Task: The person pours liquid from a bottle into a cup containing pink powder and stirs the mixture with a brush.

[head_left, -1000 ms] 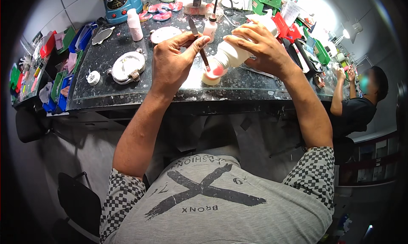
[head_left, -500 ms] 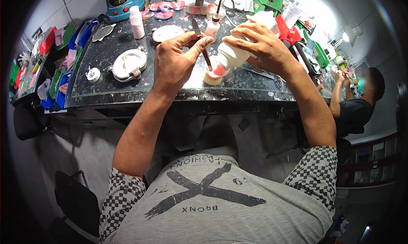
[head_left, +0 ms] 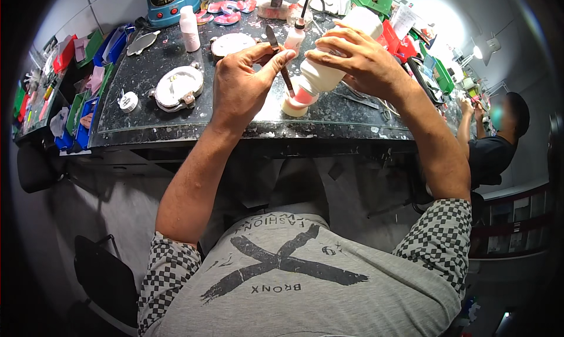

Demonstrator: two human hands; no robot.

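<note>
My left hand (head_left: pixel 244 87) pinches a dark spatula (head_left: pixel 283 68) between thumb and fingers, its lower tip down at a small pale cup (head_left: pixel 294 108). In my right hand (head_left: pixel 367 61) is a white plastic bottle (head_left: pixel 322 71), tipped so its mouth points down and left over that cup. Pink material (head_left: pixel 304 96) shows at the bottle's mouth, right above the cup. Behind, between my hands, stands a small bottle of pinkish liquid with a dark dropper top (head_left: pixel 295 39). The cup's inside is mostly hidden by the bottle mouth.
White plaster moulds in metal holders (head_left: pixel 178 88) lie left on the black bench (head_left: pixel 141 125). A pink bottle (head_left: pixel 189 29), a white cap (head_left: pixel 127 102) and a blue machine (head_left: pixel 172 5) stand there too. Metal tools (head_left: pixel 358 100) lie right; a co-worker (head_left: pixel 499 137) sits at far right.
My right hand and the white bottle have shifted slightly, and the bottle stands a bit steeper over the cup. The left hand with the spatula stays nearly in place.
</note>
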